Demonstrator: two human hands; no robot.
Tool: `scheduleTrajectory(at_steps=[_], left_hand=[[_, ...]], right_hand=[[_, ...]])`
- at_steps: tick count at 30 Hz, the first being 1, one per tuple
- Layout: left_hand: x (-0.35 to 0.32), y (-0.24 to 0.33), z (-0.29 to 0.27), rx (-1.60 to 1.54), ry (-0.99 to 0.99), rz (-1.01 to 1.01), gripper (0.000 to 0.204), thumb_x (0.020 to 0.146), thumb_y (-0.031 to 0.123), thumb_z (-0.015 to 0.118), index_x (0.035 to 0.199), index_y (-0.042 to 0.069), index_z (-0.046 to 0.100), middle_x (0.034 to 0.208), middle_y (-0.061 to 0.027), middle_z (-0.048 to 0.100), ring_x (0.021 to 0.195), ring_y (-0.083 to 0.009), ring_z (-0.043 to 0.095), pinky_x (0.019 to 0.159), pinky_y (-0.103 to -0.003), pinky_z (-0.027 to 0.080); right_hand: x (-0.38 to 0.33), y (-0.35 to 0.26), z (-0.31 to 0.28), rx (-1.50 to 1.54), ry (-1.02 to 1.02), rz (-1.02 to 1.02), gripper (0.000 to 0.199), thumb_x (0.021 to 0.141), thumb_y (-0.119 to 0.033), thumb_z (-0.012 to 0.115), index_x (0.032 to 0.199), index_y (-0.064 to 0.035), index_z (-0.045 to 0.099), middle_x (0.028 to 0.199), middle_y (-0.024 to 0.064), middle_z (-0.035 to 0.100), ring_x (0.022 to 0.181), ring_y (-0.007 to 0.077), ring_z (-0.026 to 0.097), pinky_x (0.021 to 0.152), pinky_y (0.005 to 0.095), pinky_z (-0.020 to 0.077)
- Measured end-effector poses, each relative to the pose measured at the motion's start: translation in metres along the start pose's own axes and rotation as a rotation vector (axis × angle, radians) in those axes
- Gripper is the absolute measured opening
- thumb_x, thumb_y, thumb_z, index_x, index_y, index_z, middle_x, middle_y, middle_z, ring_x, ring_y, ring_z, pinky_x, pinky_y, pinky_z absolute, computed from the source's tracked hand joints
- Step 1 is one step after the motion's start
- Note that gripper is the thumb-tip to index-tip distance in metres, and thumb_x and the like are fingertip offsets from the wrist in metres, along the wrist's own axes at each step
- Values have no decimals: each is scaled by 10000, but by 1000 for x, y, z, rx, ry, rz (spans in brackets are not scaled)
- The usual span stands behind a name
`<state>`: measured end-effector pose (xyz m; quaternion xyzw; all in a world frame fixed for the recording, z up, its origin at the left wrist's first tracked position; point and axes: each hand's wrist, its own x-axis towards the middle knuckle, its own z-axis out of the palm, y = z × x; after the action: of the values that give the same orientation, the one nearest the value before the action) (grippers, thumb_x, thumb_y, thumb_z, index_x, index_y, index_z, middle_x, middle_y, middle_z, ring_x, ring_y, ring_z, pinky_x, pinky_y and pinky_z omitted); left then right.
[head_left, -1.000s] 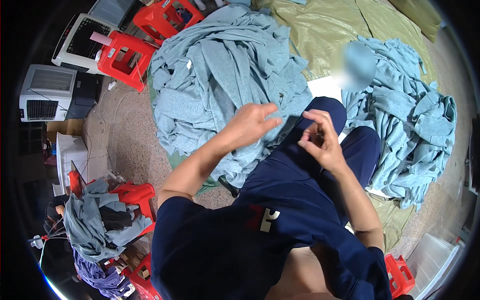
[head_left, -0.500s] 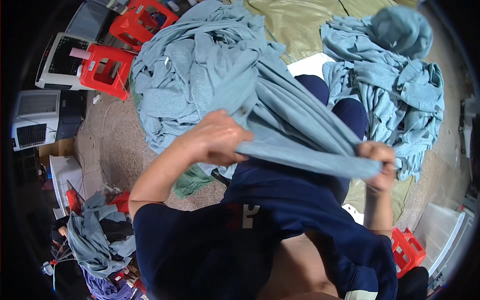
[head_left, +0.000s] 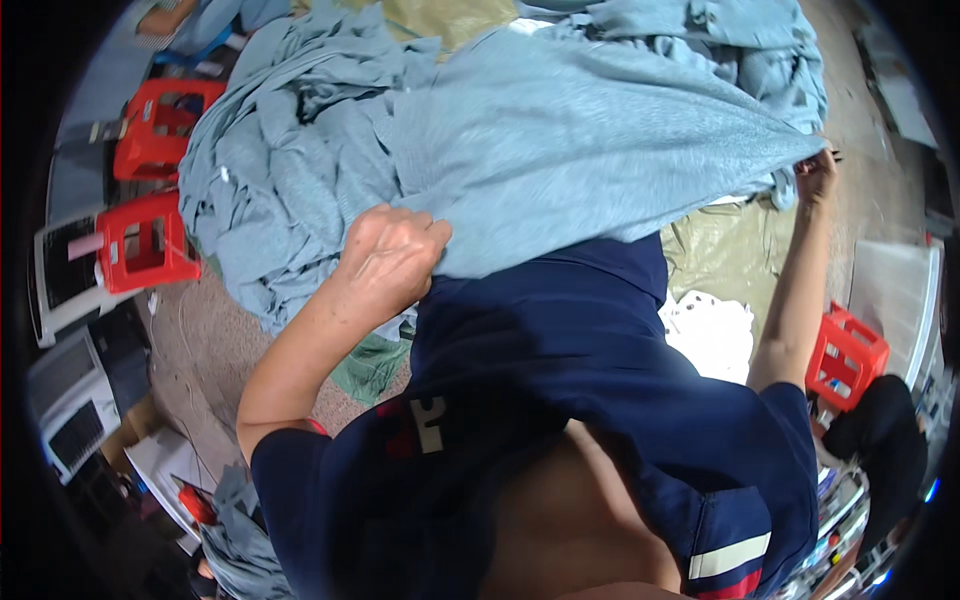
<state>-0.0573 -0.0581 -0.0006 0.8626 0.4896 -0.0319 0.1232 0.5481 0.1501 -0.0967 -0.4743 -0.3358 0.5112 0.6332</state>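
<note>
Two hands hold one grey-blue cloth [head_left: 600, 140] stretched wide above the lap: the left hand [head_left: 385, 262] is fisted on its near lower edge, close to the body, and the right hand [head_left: 818, 175] is closed on a pinched corner at full arm's reach to the right. To do this well, I judge that both grips should sit right at the edge or corner, with an even pull so the fabric hangs flat and shows its hem and seams; at present the cloth fans into a taut cone toward the right hand while its left part sags. Room is tight near the body, where dark blue trousers [head_left: 560, 340] lie just under the cloth. To the left, two red stools [head_left: 140, 240] stand well apart from the left elbow. Beyond, the cloth's far edge overlaps a large pile [head_left: 280, 170] of like cloths on the floor, and an olive sheet [head_left: 720, 250] shows below the right arm.
</note>
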Motion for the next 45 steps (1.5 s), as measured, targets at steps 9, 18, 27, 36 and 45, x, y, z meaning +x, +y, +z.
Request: scheduleTrajectory(at_steps=[9,18,27,36,45], left_hand=[[64,-19,51,-428,572,-141,361,770,135,698,1102,55,580,1101,-133,595,1055,-290,557,872,-385,460],[191,-61,52,-57,348,-25,308,694,17,583,996,64,621,965,-127,604,917,-361,620,752,-467,511],[96,-154,-124,433,955,-87,507,644,-70,596,1090,164,655,1014,-66,633,917,-267,637,766,-346,526],[-58,14,-185,128,491,127,317,671,151,625,928,-29,671,1031,-169,669,930,-329,656,818,-415,521],[74,69,24,-373,-57,595,363,677,28,652,1038,47,620,1028,-74,625,886,-259,604,684,-345,513]], right_hand=[[-48,86,55,-1034,-357,-149,442,829,-197,671,1234,-46,576,1225,121,576,1104,206,564,874,342,482],[-121,129,154,-695,-439,78,358,779,-137,687,1081,27,590,925,86,619,889,127,558,822,279,456],[-89,17,278,-932,-409,-598,414,769,-208,691,1103,24,610,834,82,629,747,122,579,678,279,492],[-104,-99,330,-766,-738,-789,278,708,-76,643,971,-32,567,840,39,574,765,157,517,687,283,418],[-78,76,147,-1333,-658,-337,369,685,162,483,972,-32,611,1047,123,542,993,291,568,850,323,468]])
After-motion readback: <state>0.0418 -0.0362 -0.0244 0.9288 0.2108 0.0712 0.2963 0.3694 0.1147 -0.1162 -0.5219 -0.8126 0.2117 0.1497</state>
